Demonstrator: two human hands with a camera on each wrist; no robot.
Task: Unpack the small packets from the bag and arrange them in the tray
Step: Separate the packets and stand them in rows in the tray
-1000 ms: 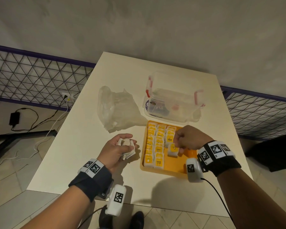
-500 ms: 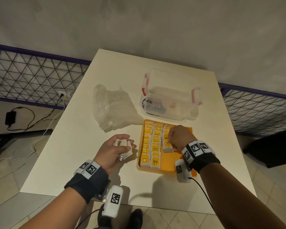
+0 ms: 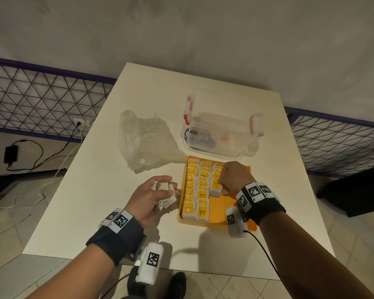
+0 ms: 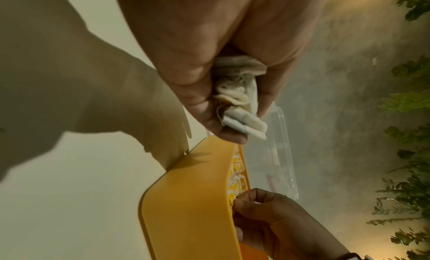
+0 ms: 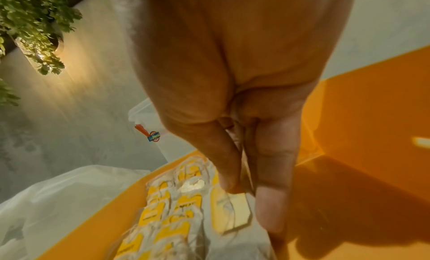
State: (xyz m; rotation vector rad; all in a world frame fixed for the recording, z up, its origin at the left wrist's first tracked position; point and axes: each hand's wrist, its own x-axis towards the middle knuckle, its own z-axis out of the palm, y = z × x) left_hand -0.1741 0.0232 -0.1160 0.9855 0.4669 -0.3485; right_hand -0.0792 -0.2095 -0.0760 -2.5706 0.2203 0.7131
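Note:
My left hand [image 3: 160, 187] grips a crumpled bundle of white small packets [image 3: 167, 201] just left of the orange tray [image 3: 227, 215]; the left wrist view shows this bundle [image 4: 244, 122] between thumb and fingers. My right hand [image 3: 221, 184] is curled over the tray's third column. In the right wrist view its thumb and forefinger [image 5: 244, 186] pinch the top of a yellow-tagged packet [image 5: 232, 214] standing on the tray floor. Two full columns of packets [image 3: 198, 188] fill the tray's left side. The clear plastic bag [image 3: 145, 141] lies collapsed beyond my left hand.
A clear lidded container with red clips [image 3: 221, 130] stands right behind the tray. The right part of the tray floor [image 5: 363, 116] is bare orange. The white table [image 3: 108, 190] ends near my wrists; a wire fence and cables lie beyond its left side.
My right hand has moved left and a little away from me with its packet, up against the third column. The left hand keeps holding its bundle in the same spot.

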